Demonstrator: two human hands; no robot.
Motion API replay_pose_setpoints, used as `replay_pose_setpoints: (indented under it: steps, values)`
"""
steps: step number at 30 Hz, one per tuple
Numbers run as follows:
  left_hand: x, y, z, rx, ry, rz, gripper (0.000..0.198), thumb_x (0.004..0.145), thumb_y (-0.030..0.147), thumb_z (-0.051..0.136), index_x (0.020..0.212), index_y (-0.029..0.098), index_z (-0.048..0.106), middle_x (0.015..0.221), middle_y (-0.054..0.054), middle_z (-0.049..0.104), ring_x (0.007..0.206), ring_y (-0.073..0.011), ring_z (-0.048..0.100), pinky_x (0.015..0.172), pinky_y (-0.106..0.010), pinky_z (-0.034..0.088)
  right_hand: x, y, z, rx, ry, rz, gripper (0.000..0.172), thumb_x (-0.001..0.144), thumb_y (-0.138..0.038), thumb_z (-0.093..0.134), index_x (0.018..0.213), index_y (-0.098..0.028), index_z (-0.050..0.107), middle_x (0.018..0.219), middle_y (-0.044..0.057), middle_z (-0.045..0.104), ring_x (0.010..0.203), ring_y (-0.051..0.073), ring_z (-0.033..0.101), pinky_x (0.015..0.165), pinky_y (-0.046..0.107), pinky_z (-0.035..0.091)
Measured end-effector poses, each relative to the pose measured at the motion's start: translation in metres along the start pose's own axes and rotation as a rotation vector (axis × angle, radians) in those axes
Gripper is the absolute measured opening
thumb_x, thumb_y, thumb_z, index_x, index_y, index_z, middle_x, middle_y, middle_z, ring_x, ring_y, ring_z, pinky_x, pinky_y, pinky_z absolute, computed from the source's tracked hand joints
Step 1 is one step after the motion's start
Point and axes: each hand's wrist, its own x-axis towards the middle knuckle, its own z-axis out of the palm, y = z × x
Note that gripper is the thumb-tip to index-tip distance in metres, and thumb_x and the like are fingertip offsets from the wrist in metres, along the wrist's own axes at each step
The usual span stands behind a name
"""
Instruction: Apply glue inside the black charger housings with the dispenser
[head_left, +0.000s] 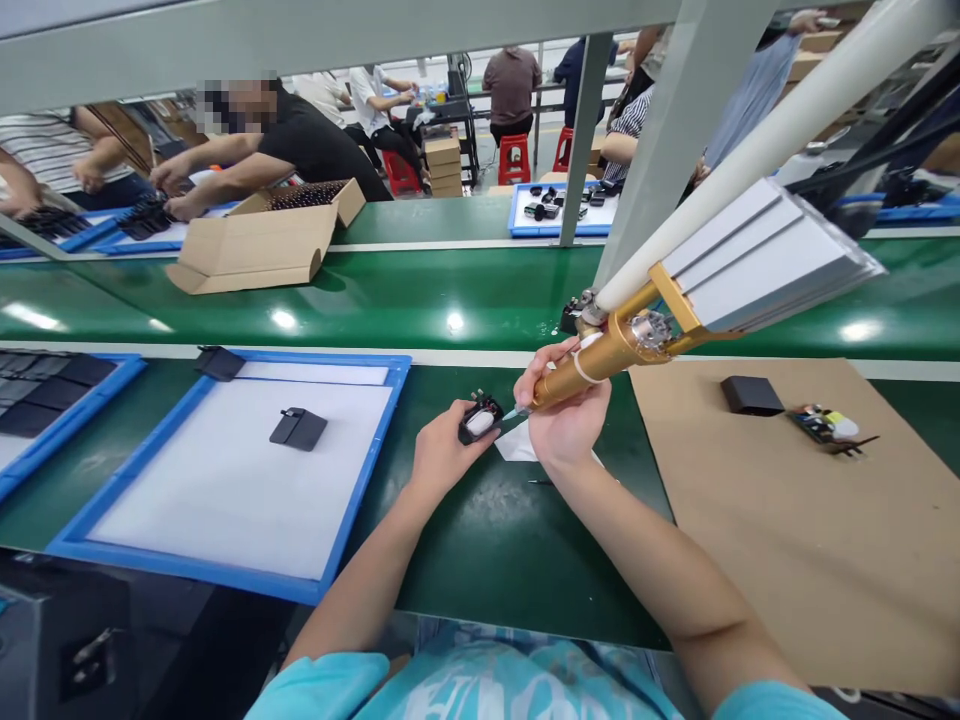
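Observation:
My left hand (442, 452) is closed on a small black part with a white patch (480, 418), held just above the green table. My right hand (564, 405) grips a gold dispensing gun (611, 352) with a long white tube (757, 145), and its tip touches the small part. A white scrap of paper (516, 445) lies under my hands.
A blue-framed white tray (225, 575) at my left holds one black cover (298, 428). A brown cardboard sheet (795, 530) at my right carries a black block (751, 395) and a circuit board (826, 425). An open carton (255, 245) sits on the conveyor. Other people work across it.

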Motion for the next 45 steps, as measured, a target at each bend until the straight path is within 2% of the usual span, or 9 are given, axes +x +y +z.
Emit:
replay_pose_setpoints:
  steps: [6, 13, 19, 24, 27, 32, 37, 45]
  values:
    - [0.000, 0.002, -0.002, -0.080, -0.021, 0.062, 0.035, 0.077, 0.041, 0.072, 0.105, 0.023, 0.062, 0.089, 0.000, 0.071, 0.075, -0.0175, 0.066, 0.067, -0.026, 0.048, 0.001, 0.001, -0.001, -0.026, -0.011, -0.042, 0.032, 0.086, -0.053, 0.039, 0.085, -0.024, 0.052, 0.076, -0.004, 0.055, 0.044, 0.008, 0.052, 0.046, 0.025, 0.038]
    - [-0.002, 0.005, -0.003, -0.132, 0.002, 0.085, 0.040, 0.077, 0.043, 0.072, 0.109, 0.022, 0.063, 0.098, -0.003, 0.072, 0.083, -0.0201, 0.067, 0.076, -0.029, 0.052, 0.001, 0.000, 0.000, -0.081, -0.014, -0.098, 0.031, 0.088, -0.049, 0.036, 0.076, -0.023, 0.047, 0.079, -0.003, 0.052, 0.043, 0.008, 0.051, 0.044, 0.025, 0.037]
    - [-0.002, 0.003, 0.001, -0.127, -0.007, 0.096, 0.040, 0.078, 0.040, 0.071, 0.111, 0.021, 0.062, 0.100, -0.004, 0.072, 0.086, -0.0209, 0.067, 0.079, -0.031, 0.052, 0.001, -0.001, 0.000, -0.098, 0.000, -0.057, 0.031, 0.086, -0.054, 0.037, 0.086, -0.026, 0.049, 0.080, -0.004, 0.052, 0.045, 0.008, 0.050, 0.045, 0.026, 0.039]
    - [-0.002, 0.006, 0.003, -0.123, -0.035, 0.072, 0.038, 0.077, 0.033, 0.066, 0.113, 0.020, 0.062, 0.088, -0.003, 0.070, 0.067, -0.0171, 0.064, 0.066, -0.028, 0.051, 0.000, -0.001, 0.000, -0.088, 0.007, -0.039, 0.032, 0.085, -0.055, 0.037, 0.086, -0.026, 0.049, 0.079, -0.003, 0.053, 0.044, 0.008, 0.050, 0.046, 0.026, 0.039]
    - [-0.002, 0.008, 0.004, -0.152, -0.067, 0.028, 0.037, 0.077, 0.030, 0.065, 0.112, 0.020, 0.062, 0.089, -0.002, 0.071, 0.062, -0.0153, 0.063, 0.064, -0.027, 0.051, 0.000, -0.001, 0.001, -0.070, -0.005, -0.036, 0.031, 0.086, -0.054, 0.037, 0.087, -0.025, 0.050, 0.079, -0.004, 0.053, 0.044, 0.008, 0.051, 0.047, 0.026, 0.038]
    - [-0.003, 0.010, 0.010, -0.260, -0.111, -0.023, 0.038, 0.077, 0.032, 0.066, 0.112, 0.022, 0.058, 0.099, -0.002, 0.072, 0.071, -0.0169, 0.068, 0.069, -0.028, 0.055, -0.003, -0.002, 0.003, -0.073, -0.001, -0.007, 0.031, 0.086, -0.054, 0.036, 0.087, -0.026, 0.049, 0.078, -0.003, 0.054, 0.045, 0.009, 0.051, 0.047, 0.026, 0.038]
    - [-0.005, 0.013, 0.016, -0.314, -0.081, 0.018, 0.036, 0.078, 0.035, 0.067, 0.109, 0.020, 0.056, 0.096, -0.003, 0.072, 0.080, -0.0185, 0.069, 0.073, -0.028, 0.056, -0.008, -0.003, 0.005, -0.050, -0.037, 0.005, 0.031, 0.086, -0.053, 0.037, 0.087, -0.026, 0.051, 0.078, -0.003, 0.054, 0.046, 0.009, 0.051, 0.048, 0.027, 0.039]
    - [-0.006, 0.014, 0.020, -0.305, -0.070, 0.071, 0.033, 0.078, 0.033, 0.067, 0.107, 0.021, 0.057, 0.097, -0.002, 0.071, 0.081, -0.0167, 0.068, 0.076, -0.028, 0.056, -0.011, -0.004, 0.008, -0.068, -0.032, 0.014, 0.031, 0.085, -0.054, 0.038, 0.086, -0.026, 0.050, 0.078, -0.003, 0.053, 0.046, 0.009, 0.050, 0.048, 0.027, 0.038]
